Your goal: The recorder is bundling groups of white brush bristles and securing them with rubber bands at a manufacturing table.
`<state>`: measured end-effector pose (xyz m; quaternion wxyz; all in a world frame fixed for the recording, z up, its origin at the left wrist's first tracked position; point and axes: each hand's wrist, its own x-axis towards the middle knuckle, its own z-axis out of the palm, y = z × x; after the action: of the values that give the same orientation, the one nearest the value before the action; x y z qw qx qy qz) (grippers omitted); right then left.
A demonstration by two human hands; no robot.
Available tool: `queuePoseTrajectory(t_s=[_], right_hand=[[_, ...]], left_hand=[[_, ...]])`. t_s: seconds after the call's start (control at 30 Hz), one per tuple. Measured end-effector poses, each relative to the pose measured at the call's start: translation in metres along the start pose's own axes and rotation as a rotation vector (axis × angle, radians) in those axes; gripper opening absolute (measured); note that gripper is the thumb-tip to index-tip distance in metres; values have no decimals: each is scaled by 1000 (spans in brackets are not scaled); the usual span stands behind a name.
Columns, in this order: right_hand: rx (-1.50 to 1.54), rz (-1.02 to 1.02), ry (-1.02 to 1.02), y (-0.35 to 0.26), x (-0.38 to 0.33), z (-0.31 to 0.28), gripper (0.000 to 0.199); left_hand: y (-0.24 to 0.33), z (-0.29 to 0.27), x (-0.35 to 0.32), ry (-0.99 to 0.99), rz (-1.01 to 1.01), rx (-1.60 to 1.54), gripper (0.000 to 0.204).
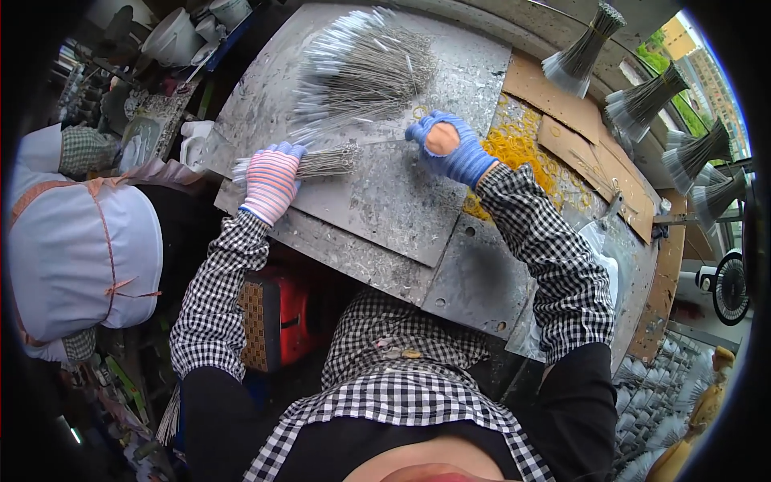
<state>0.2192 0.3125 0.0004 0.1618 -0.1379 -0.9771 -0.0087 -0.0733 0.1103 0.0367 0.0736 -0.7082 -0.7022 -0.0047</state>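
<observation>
My left hand [271, 183], in a pink-and-white striped glove, is closed around a small bundle of thin wire-stemmed brushes [325, 162]. Their looped wire ends point right and pale bristle tips show left of the glove. My right hand [450, 147], in a blue glove with a hole over its back, has its fingers drawn together; a thin wire stem seems to run from them toward the bundle, though the fingertips are partly hidden. Just beyond both hands, a large loose heap of the same brushes [365, 72] lies on the grey metal worktop [385, 201].
Yellow rubber bands [518, 149] are heaped right of my right hand, beside cardboard sheets [590, 153]. Tied brush bundles [590, 48] stand along the window side. A person in a pale cap [88, 249] works at the left. A small fan [729, 285] is at the right.
</observation>
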Motion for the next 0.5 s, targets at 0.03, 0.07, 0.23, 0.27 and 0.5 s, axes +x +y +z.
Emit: queuePoseTrajectory(t_s=[0.03, 0.07, 0.23, 0.27, 0.5], right_hand=[[13, 36, 84, 1, 2, -5, 9], [18, 34, 83, 2, 7, -7, 9], [70, 414, 10, 5, 27, -6, 22], [138, 497, 40, 2, 30, -7, 27], [122, 863, -3, 16, 51, 5, 49]], left_hand=[[-1, 3, -3, 55, 16, -32, 52], [1, 5, -3, 51, 13, -31, 52], [39, 11, 33, 27, 119, -51, 54], [44, 14, 43, -36, 128, -53, 58], [52, 14, 119, 38, 66, -2, 95]])
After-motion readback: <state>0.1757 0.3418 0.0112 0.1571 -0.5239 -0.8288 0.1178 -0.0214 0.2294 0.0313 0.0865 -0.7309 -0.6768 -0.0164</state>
